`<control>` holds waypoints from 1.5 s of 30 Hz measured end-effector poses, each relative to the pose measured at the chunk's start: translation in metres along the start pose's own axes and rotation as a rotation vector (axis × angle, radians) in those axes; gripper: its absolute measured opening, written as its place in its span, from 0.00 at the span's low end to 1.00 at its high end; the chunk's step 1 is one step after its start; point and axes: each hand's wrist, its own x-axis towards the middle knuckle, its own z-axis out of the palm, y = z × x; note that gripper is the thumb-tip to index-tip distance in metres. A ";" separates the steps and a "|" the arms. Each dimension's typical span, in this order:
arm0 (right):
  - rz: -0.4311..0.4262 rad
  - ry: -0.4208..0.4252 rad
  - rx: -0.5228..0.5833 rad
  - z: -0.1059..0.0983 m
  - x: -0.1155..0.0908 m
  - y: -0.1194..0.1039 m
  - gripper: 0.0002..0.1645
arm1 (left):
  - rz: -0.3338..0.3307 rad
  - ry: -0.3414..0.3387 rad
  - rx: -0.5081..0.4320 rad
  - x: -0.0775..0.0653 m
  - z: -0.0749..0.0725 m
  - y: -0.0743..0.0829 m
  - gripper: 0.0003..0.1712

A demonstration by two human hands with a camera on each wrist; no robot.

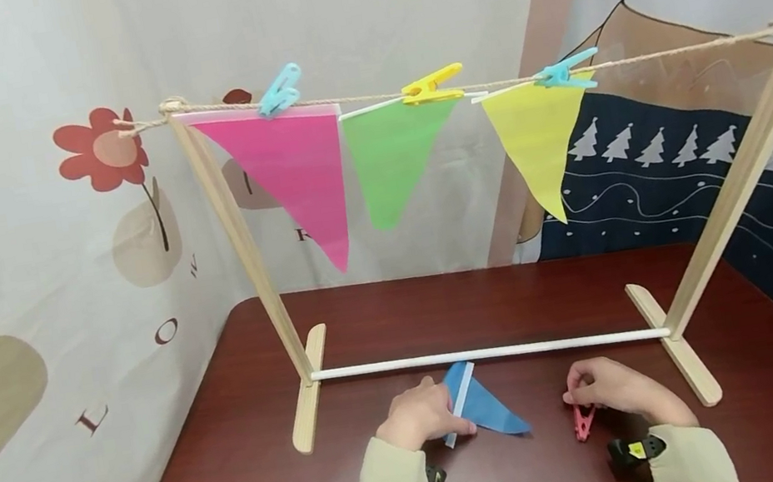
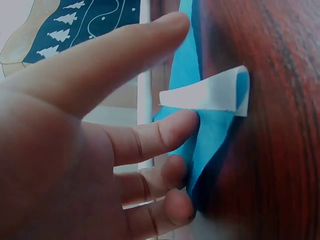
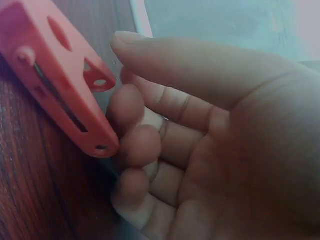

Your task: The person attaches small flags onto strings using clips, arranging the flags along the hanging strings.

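A blue triangular flag (image 1: 491,408) with a white strip (image 1: 464,390) along one edge lies on the table. At its left side is my left hand (image 1: 423,415). In the left wrist view its fingertips touch the blue cloth (image 2: 212,135), while the thumb stands apart from them. On the table to the right is a red clothespin (image 1: 584,421). My right hand (image 1: 610,387) is beside its handle end. Seen from the right wrist, the fingers (image 3: 140,145) are loosely bent close by the clothespin (image 3: 65,85), and the thumb does not press on it.
Behind the hands stands a wooden frame (image 1: 242,238) with a white bottom bar (image 1: 488,354). Along its twine (image 1: 668,52) hang pink (image 1: 299,170), green (image 1: 399,155) and yellow (image 1: 538,141) flags, held by blue and yellow clothespins (image 1: 433,84). Wooden feet (image 1: 691,370) rest on the table.
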 end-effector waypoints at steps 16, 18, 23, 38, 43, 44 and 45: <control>0.150 -0.004 0.016 0.001 -0.008 -0.003 0.16 | -0.049 0.141 0.118 -0.003 0.001 0.012 0.10; 0.148 -0.011 0.028 0.001 -0.008 -0.003 0.16 | -0.048 0.138 0.121 -0.002 0.001 0.012 0.10; 0.109 -0.034 0.057 0.001 -0.008 -0.003 0.16 | -0.047 0.132 0.131 -0.001 0.001 0.010 0.10; 0.103 -0.001 -0.009 0.004 -0.009 -0.005 0.16 | -0.111 0.159 0.121 -0.003 0.000 0.010 0.10; 0.104 0.005 -0.023 0.003 -0.008 -0.006 0.14 | -0.104 0.156 0.147 -0.003 -0.001 0.013 0.10; 0.103 0.009 -0.026 0.003 -0.007 -0.006 0.14 | -0.105 0.153 0.151 -0.002 -0.001 0.014 0.10; 0.102 0.017 -0.031 0.003 -0.007 -0.007 0.14 | -0.105 0.155 0.157 -0.002 -0.001 0.014 0.11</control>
